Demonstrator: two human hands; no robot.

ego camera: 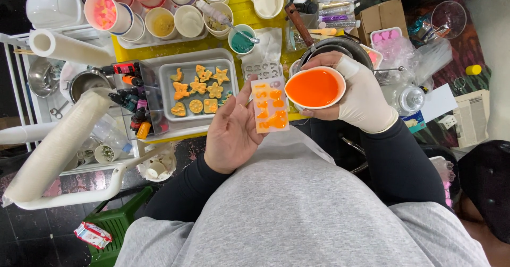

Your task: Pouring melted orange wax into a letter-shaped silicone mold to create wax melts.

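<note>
**Mould flat in your left palm, orange cup tipped over it**

Your left hand is bare and lies palm up, fingers curled under a small translucent mould, holding it level, prob. so the orange fill stays in its cavities. Your right hand, gloved white, is wrapped round a pinched paper cup of orange liquid; the rim is squeezed to a spout and sits just above the mould's right edge. Both are held over your lap, just off the near edge of the yellow work table.

Around them: a grey tray of finished orange shapes sits left of the mould, w/ small dye bottles at the tray's left side. A cup of teal mix with a stirrer stands behind, a second empty mould beside it. Stacked cups lean in at far left. A dark pot sits right behind the cup hand, so room there is tight.
</note>
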